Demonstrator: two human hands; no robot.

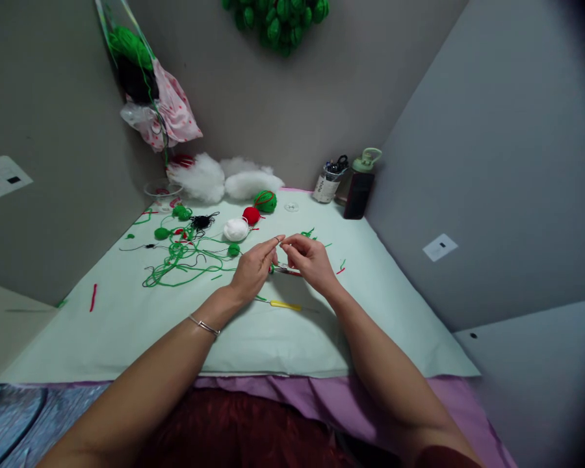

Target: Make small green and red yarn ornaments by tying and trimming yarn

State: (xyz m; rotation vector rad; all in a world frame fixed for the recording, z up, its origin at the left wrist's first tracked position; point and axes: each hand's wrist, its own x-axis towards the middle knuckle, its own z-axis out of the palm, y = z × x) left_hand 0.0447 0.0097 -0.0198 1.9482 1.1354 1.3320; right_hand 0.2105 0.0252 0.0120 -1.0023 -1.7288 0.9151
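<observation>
My left hand [253,268] and my right hand [313,261] meet above the middle of the table, fingertips almost touching. Both are closed in a pinch; whatever lies between the fingers is too small to make out. Just below the fingers a small green piece [272,268] shows beside my left hand. A red-handled tool with metal blades, perhaps scissors [292,272], lies partly hidden under my right hand. Nearer to me rests a crochet hook with a yellow handle [285,305]. A small green yarn ball [233,249] sits left of my left hand.
Loose green yarn [175,276] tangles across the left side. Behind it are white [236,229], red [251,216] and green [265,201] yarn balls, and white stuffing [202,179]. A pen cup [326,187], a bottle [363,161] and a phone [359,196] stand at the back right.
</observation>
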